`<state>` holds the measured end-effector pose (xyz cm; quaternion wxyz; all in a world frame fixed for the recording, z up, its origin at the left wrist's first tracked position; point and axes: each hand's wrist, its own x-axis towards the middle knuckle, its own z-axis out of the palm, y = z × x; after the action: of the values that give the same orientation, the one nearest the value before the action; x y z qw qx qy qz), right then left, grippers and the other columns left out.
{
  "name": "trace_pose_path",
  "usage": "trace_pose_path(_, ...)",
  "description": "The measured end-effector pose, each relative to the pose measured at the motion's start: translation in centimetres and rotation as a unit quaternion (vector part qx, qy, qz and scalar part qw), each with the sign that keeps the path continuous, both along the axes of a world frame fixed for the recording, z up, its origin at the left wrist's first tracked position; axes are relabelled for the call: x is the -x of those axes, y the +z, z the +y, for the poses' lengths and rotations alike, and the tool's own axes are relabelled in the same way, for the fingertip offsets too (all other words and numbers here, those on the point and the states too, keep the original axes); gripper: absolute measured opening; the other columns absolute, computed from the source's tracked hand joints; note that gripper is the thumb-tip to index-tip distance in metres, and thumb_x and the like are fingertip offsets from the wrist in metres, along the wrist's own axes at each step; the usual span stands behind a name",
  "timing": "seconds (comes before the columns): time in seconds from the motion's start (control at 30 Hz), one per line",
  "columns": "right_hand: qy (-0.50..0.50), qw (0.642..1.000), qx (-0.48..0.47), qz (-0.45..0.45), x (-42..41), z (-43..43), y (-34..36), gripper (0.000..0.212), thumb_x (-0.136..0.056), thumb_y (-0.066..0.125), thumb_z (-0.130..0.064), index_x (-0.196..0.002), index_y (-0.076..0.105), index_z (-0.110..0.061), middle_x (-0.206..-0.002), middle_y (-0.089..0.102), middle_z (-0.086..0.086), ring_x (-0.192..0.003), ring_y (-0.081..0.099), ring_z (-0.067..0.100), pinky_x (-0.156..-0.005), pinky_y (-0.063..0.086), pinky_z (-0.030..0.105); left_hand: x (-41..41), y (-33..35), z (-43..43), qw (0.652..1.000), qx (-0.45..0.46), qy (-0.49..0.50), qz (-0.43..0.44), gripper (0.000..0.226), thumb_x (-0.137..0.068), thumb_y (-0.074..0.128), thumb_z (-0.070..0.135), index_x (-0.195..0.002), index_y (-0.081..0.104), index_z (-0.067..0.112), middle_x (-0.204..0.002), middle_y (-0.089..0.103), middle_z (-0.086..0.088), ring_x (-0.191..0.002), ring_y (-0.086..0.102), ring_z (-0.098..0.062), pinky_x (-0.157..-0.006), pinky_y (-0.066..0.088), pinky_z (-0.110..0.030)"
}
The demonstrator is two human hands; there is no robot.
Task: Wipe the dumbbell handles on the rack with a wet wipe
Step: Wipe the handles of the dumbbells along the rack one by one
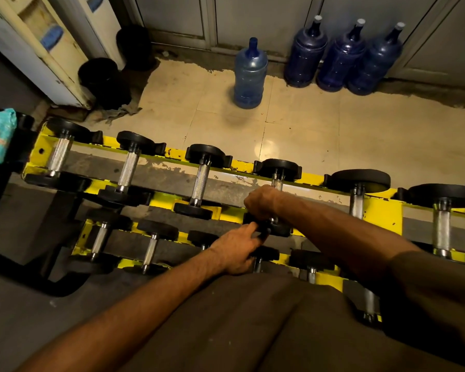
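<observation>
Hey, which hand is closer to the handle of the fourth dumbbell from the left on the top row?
Right. The right hand is wrapped over that handle; the left hand sits lower, at the dumbbell's near weight head.

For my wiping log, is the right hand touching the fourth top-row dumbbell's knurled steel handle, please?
Touching: the head view shows the right hand curled round the knurled steel handle.
</observation>
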<state>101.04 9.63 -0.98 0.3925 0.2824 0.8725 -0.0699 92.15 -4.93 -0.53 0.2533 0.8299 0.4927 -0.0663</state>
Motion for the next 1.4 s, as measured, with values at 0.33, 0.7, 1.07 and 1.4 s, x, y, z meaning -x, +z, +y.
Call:
trace_pose_path(0.33,-0.111,0.968,0.000,0.225,-7.8,-0.9,1.1,0.014,-0.088,0.069,-0.028,-0.101,0.072,-0.022,-0.096,0.068,-0.003,-0.089,0.064,0.014,-0.072,0.054,0.027,0.5,0.2,0.2,1.000,-0.007,0.008,-0.018,0.077,-0.097,0.056,0.027,-0.160,0.013,0.022,-0.154,0.022,-0.010,-0.137,0.035,-0.025,-0.113,0.038,-0.038)
trace_pose_path(0.7,-0.377,0.782,-0.019,0.496,-10.1,-3.5,-1.8,0.019,-0.087,0.073,-0.017,-0.106,0.074,-0.013,-0.098,0.065,-0.005,-0.086,0.060,0.001,-0.075,0.055,0.021,0.2,0.0,0.3,1.000,-0.015,0.004,-0.017,0.077,-0.098,0.056,0.028,-0.160,0.012,0.023,-0.155,0.023,-0.011,-0.137,0.037,-0.025,-0.114,0.038,-0.038)
trace_pose_path(1.07,-0.164,0.945,-0.001,0.284,-7.7,-0.5,-0.6,0.025,-0.093,0.062,-0.023,-0.118,0.065,-0.020,-0.123,0.051,0.001,-0.108,0.054,0.017,-0.085,0.052,0.030,0.2,0.0,0.3,1.000,-0.006,0.001,-0.009,0.078,-0.098,0.056,0.028,-0.160,0.009,0.024,-0.158,0.019,-0.011,-0.140,0.034,-0.026,-0.114,0.037,-0.039)
trace_pose_path(1.4,-0.091,0.973,0.015,0.211,-6.0,-1.0,0.3,0.026,-0.093,0.065,-0.026,-0.116,0.066,-0.013,-0.119,0.051,0.004,-0.097,0.051,0.013,-0.080,0.045,0.025,-0.1,0.0,0.4,1.000,-0.028,0.001,-0.014,0.076,-0.095,0.058,0.027,-0.159,0.017,0.022,-0.150,0.026,-0.010,-0.132,0.041,-0.025,-0.109,0.043,-0.037)
